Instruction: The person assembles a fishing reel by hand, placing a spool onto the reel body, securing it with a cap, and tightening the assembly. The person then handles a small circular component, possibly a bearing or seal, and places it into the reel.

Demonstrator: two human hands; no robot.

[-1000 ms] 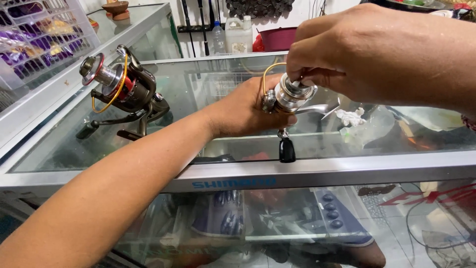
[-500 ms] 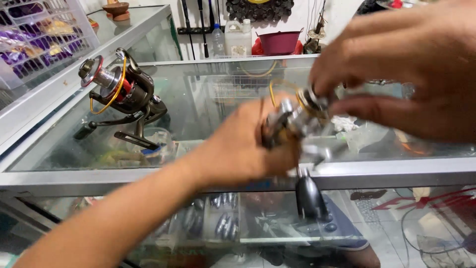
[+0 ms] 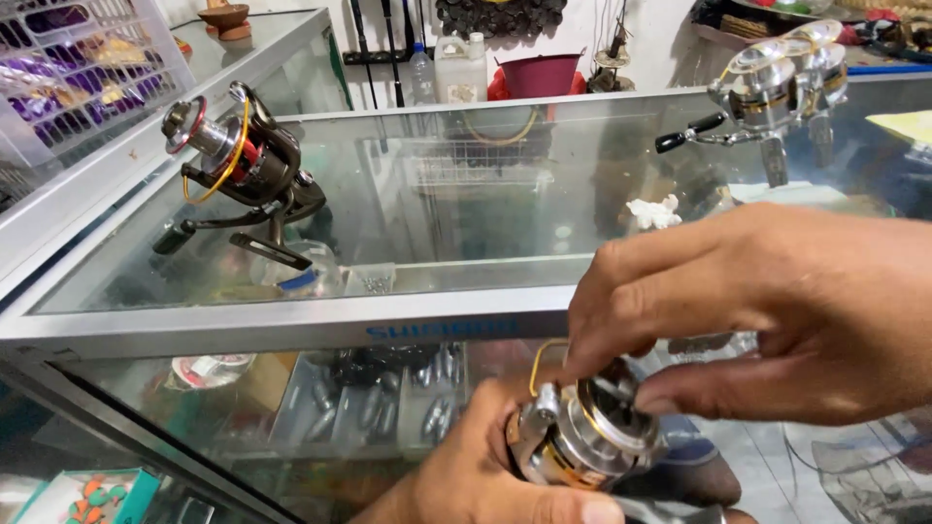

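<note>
My left hand (image 3: 495, 475) grips a silver and gold spinning fishing reel (image 3: 582, 437) from below, low in front of the glass counter. My right hand (image 3: 767, 311) reaches over it from the right, thumb and fingers pinched on the top of the reel's spool. A loop of yellow line (image 3: 544, 354) rises from the spool. Most of the reel's body is hidden by my hands.
A black and red reel (image 3: 243, 165) with yellow line lies on the glass counter top (image 3: 466, 194) at the left. A silver reel (image 3: 777, 87) stands at the far right. A white wire basket (image 3: 68, 68) sits far left. Lead sinkers (image 3: 388, 398) lie inside the case.
Both hands and the reel have come down and toward me, from above the counter top to in front of its front edge. The view has tilted, showing the silver reel at the back right.
</note>
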